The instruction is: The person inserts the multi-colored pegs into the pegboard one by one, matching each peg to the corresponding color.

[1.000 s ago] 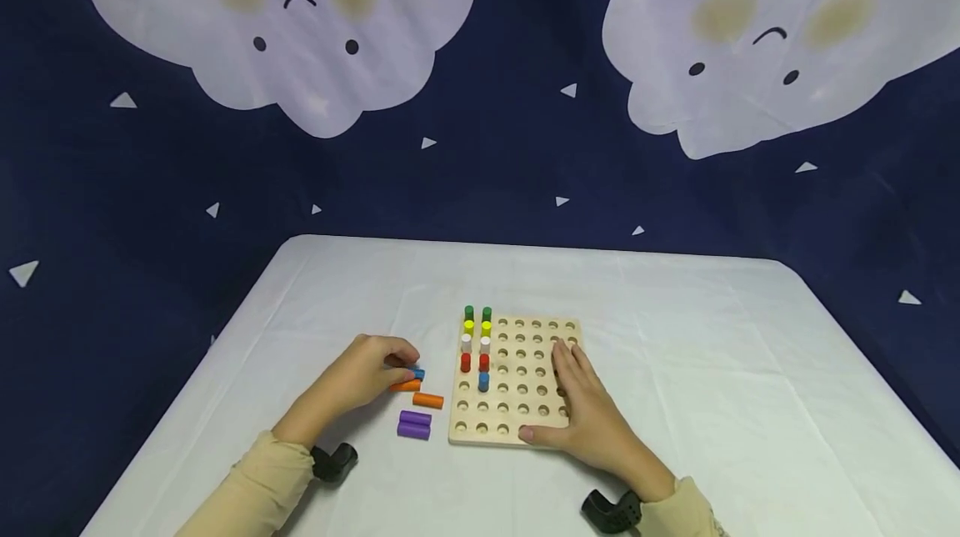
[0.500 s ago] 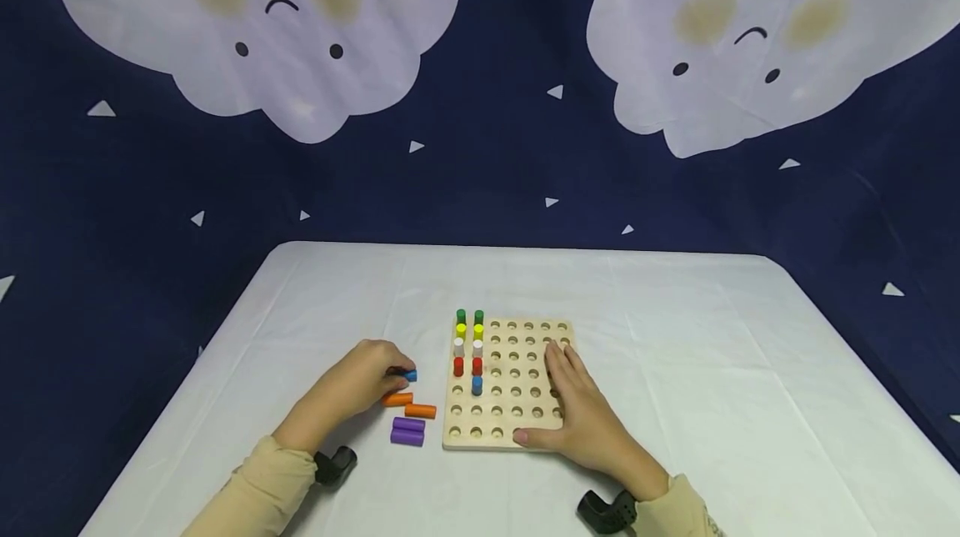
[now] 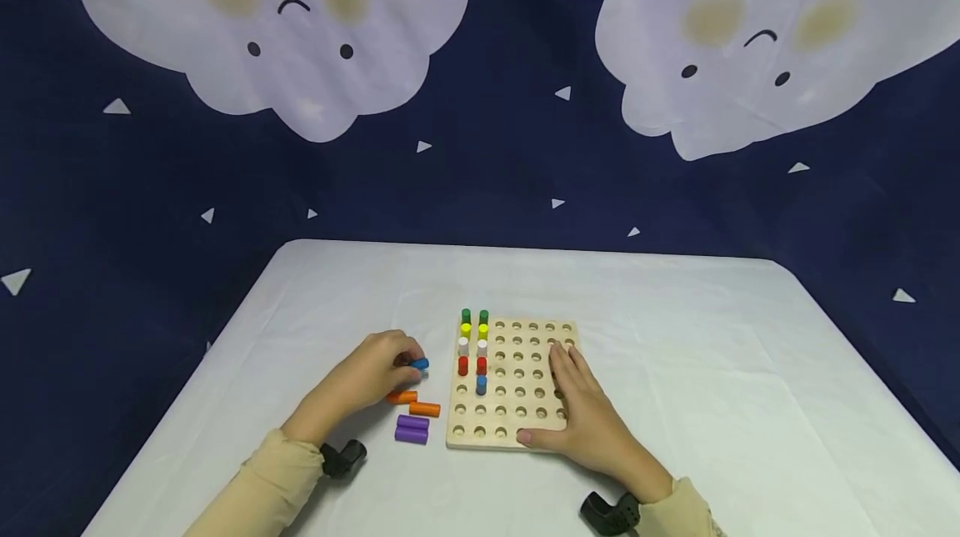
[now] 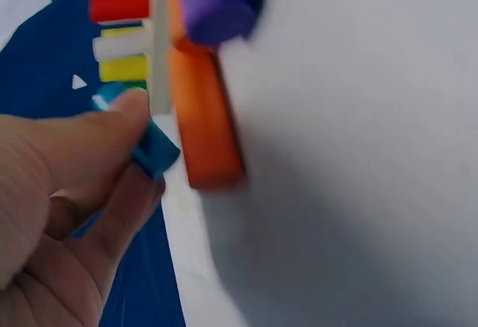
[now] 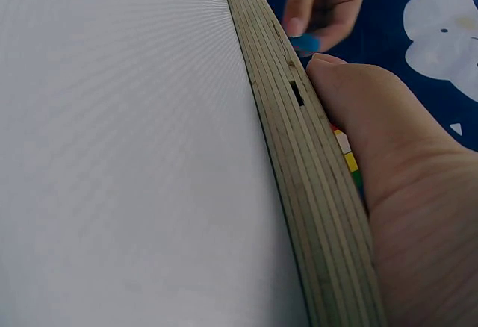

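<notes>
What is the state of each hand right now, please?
Left hand: holding a blue peg between thumb and fingers.
Right hand: open, resting on the wooden pegboard.

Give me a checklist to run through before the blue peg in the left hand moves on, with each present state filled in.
1. Held blue peg pinched by the left hand: ok.
2. It stands upright for insertion: not ok, it is slanted.
3. It is over the board: not ok, it is off the board's left side.
4. Likely target, the hole left of the standing blue peg, is free: ok.
5. Right hand on the board: ok.
6. That hand presses firmly enough: cannot tell.
</notes>
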`<act>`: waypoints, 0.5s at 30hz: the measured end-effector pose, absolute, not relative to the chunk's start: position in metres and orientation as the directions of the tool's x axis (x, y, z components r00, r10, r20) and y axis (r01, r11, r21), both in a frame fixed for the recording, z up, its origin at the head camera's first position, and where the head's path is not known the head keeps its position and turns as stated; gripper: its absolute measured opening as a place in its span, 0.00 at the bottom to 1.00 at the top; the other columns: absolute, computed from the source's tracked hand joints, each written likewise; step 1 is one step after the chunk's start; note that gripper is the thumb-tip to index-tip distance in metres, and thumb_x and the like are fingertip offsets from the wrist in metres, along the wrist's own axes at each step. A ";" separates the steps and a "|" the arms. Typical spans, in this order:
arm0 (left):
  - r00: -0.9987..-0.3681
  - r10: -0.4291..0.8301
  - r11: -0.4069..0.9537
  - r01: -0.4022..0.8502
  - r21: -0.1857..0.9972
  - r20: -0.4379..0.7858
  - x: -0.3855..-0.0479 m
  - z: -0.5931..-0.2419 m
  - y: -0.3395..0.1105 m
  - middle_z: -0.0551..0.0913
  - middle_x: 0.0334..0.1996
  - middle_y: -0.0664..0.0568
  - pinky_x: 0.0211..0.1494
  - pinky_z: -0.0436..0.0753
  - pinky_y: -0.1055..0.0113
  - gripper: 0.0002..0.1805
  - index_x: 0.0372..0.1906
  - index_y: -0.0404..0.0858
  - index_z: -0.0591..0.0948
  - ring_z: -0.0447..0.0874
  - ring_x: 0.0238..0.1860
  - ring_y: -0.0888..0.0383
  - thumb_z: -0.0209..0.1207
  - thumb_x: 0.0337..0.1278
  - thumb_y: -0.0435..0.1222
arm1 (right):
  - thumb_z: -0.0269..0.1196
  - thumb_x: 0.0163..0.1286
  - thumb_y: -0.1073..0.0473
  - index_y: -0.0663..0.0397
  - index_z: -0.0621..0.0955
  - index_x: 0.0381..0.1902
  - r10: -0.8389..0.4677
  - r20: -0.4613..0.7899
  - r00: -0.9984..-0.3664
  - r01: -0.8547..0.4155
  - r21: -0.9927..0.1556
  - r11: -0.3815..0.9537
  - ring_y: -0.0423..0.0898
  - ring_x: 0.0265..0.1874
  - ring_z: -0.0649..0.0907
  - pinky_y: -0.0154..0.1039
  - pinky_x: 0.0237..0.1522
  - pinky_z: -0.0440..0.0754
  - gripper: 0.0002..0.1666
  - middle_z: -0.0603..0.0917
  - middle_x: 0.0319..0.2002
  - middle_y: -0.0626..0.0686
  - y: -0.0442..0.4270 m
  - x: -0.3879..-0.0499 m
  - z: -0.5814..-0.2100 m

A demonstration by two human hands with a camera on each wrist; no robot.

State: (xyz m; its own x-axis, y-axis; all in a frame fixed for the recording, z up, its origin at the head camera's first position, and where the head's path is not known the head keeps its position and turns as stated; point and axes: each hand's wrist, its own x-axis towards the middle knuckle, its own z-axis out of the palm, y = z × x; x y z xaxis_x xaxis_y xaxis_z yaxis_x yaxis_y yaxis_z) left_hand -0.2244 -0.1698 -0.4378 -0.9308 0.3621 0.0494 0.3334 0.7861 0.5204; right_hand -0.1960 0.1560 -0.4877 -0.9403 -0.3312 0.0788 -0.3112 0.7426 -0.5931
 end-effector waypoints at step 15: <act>-0.936 0.346 0.568 0.265 0.779 0.065 -0.216 -0.447 -0.129 0.83 0.30 0.60 0.37 0.82 0.70 0.07 0.35 0.44 0.83 0.81 0.33 0.63 0.71 0.54 0.36 | 0.68 0.43 0.19 0.53 0.46 0.80 -0.334 0.081 -0.939 -0.317 -0.580 0.750 0.59 0.80 0.42 0.68 0.72 0.50 0.79 0.45 0.81 0.52 0.159 -0.197 -0.490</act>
State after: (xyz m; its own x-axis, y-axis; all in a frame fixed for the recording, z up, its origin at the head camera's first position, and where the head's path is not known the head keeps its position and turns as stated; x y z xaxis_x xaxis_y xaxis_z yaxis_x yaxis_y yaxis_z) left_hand -0.2164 -0.1286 -0.4469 -0.9358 0.3464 0.0654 0.2647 0.5678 0.7795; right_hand -0.1972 0.1585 -0.4905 -0.9391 -0.3340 0.0807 -0.3167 0.7502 -0.5804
